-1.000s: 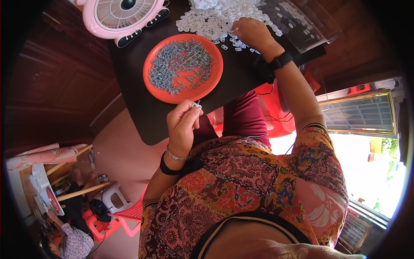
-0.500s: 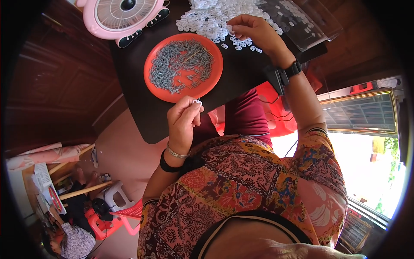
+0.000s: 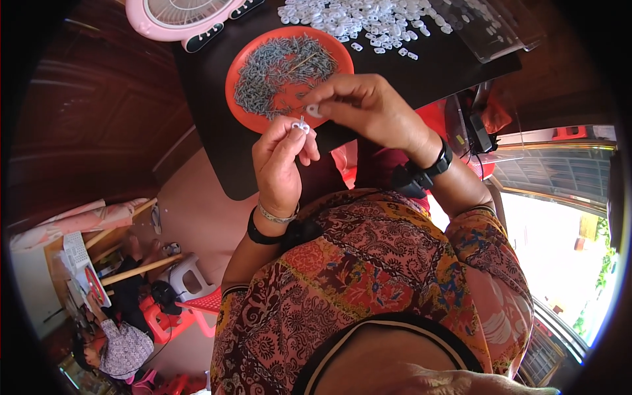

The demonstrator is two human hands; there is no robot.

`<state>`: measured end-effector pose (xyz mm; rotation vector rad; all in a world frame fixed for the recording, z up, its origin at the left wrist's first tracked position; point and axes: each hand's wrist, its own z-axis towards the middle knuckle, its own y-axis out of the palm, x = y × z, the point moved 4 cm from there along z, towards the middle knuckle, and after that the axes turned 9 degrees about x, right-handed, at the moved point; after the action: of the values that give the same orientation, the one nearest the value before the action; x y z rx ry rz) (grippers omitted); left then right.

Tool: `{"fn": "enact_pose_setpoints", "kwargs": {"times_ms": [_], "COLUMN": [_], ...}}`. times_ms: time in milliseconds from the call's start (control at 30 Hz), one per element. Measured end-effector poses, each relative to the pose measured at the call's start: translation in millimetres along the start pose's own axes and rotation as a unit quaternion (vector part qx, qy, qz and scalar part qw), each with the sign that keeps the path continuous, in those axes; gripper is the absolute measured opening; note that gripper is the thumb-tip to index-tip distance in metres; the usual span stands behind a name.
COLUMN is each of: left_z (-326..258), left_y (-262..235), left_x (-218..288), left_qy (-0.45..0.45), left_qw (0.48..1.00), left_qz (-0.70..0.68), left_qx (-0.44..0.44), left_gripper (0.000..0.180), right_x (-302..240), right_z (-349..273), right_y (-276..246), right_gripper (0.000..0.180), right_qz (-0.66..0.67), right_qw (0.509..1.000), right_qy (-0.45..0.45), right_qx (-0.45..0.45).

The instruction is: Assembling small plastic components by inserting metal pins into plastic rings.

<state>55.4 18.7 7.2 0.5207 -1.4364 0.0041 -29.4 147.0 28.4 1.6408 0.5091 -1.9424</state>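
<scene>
My left hand (image 3: 280, 158) is closed, pinching a small white plastic piece (image 3: 300, 128) between thumb and fingers. A thin grey screw (image 3: 302, 119) stands up from that piece. Just right of it, my right hand (image 3: 378, 113) grips another white plastic piece (image 3: 314, 111) with a hole in it, at its fingertips. Both hands are over the near rim of a round orange plate (image 3: 233, 99). Many small grey screws (image 3: 266, 69) are spread on the plate, with a thin tan stick (image 3: 303, 62) among them. Behind it lies a heap of white plastic pieces (image 3: 368, 18).
The dark table (image 3: 214, 141) carries a pink fan (image 3: 155, 26) at the far left and a clear plastic box (image 3: 490, 49) at the far right. At lower left, another person (image 3: 125, 349) sits near a white stool (image 3: 191, 280). A bright window opening is at right.
My right hand has come from the white heap toward my left hand, carrying a white piece. In the picture, the table and plate have shifted slightly up and right.
</scene>
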Motion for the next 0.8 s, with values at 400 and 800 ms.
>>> {"fn": "enact_pose_setpoints", "kwargs": {"times_ms": [400, 800], "left_z": [-2, -8], "left_y": [-2, 3], "left_x": [-6, -8], "left_qy": [-0.075, -0.047], "left_qw": [0.989, 0.996], "left_qz": [-0.121, 0.078], "left_qx": [-0.043, 0.026], "left_gripper": [0.021, 0.020], "right_x": [4, 15], "right_z": [-10, -13], "right_y": [7, -3], "right_gripper": [0.014, 0.016], "right_qz": [-0.082, 0.107], "right_qw": [0.994, 0.986], "right_qy": [-0.059, 0.087], "right_qx": [-0.046, 0.090]}}
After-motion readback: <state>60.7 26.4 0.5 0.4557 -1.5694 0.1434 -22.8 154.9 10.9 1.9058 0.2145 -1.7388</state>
